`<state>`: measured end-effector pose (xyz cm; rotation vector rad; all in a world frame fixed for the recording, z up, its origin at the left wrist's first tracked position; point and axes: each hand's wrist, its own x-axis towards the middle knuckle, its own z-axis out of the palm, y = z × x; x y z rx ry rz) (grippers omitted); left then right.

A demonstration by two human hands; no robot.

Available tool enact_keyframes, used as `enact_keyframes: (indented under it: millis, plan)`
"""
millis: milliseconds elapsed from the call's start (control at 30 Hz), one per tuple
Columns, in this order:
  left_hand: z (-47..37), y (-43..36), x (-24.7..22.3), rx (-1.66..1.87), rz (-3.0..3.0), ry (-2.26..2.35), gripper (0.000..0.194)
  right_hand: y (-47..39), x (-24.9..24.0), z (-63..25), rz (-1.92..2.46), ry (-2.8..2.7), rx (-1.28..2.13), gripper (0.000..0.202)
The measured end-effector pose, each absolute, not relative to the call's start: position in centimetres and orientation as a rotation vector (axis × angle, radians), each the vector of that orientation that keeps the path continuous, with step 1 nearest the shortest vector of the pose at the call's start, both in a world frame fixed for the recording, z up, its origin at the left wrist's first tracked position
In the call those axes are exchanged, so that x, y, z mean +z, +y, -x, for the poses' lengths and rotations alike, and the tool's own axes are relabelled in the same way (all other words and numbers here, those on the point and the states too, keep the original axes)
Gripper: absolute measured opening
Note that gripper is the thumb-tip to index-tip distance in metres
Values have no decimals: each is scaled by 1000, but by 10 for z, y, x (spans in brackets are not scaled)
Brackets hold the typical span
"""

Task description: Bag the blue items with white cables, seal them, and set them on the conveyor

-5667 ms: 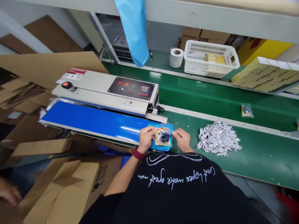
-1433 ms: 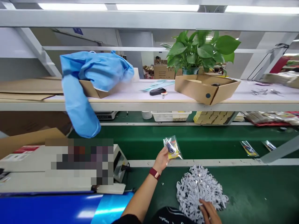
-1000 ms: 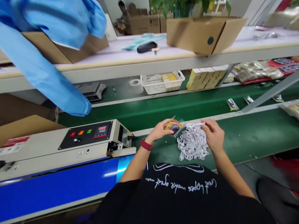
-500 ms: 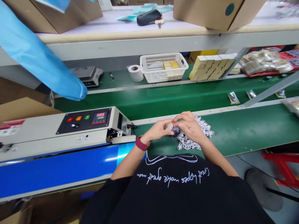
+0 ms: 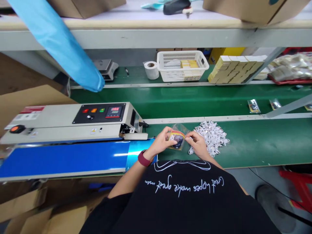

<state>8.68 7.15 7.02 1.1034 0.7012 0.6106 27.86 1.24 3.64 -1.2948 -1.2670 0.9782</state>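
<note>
1 bag, 2 hands, over the table
Your L hand grips the bag's side; R hand pinches its edge, near 1 pile of white cables.

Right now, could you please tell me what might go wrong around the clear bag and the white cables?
The left hand grips the clear bag at its left side while the right hand pinches its right edge; uneven pulling might crease or tear it. The right hand is also near the pile of white cables and might snag one.
</note>
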Motion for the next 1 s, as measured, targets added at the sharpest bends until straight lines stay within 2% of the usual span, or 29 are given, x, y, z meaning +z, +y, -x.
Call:
enact_keyframes:
  millis: [267, 467, 600, 767, 1000]
  plan:
    - [-31, 25, 50, 952, -1406, 1142, 23, 12, 22, -224, 1192, -1334, 1123, 18]
    - [12, 2, 36, 1220, -1699, 1538, 30, 12, 14, -178, 1110, -1243, 1086, 16]
    - [37, 3, 25, 1197, -1274, 1649, 35, 17, 1, -139, 1184, -1037, 1229, 16]
    - [65, 30, 5, 1221, -652, 1410, 32, 39, -10, -101, 1282, -909, 1335, 16]
    - [104, 68, -14, 1143, -472, 1340, 29, 59, -9, -63, 1389, -808, 1409, 18]
